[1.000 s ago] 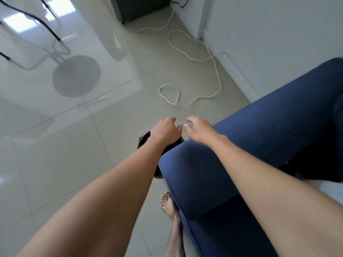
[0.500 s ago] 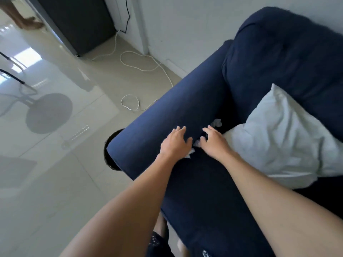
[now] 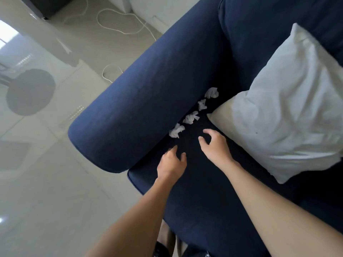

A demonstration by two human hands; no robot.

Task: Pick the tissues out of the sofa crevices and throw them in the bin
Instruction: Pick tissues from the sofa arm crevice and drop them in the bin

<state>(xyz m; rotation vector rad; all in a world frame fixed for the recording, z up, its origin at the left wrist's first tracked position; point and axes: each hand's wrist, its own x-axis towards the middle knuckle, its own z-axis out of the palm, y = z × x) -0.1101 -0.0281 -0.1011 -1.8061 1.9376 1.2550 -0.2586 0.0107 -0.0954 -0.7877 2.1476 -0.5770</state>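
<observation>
We saw the dark blue fabric sofa (image 3: pixel 152 101) filling the frame's centre and right, a white crumpled pillow (image 3: pixel 282 112) at right on its seat. Four crumpled white tissues (image 3: pixel 191 118) lay along the crevice beside the armrest. Our left hand (image 3: pixel 171 162) and right hand (image 3: pixel 216 145) hovered just below them, fingers loosely spread, apparently holding nothing.
</observation>
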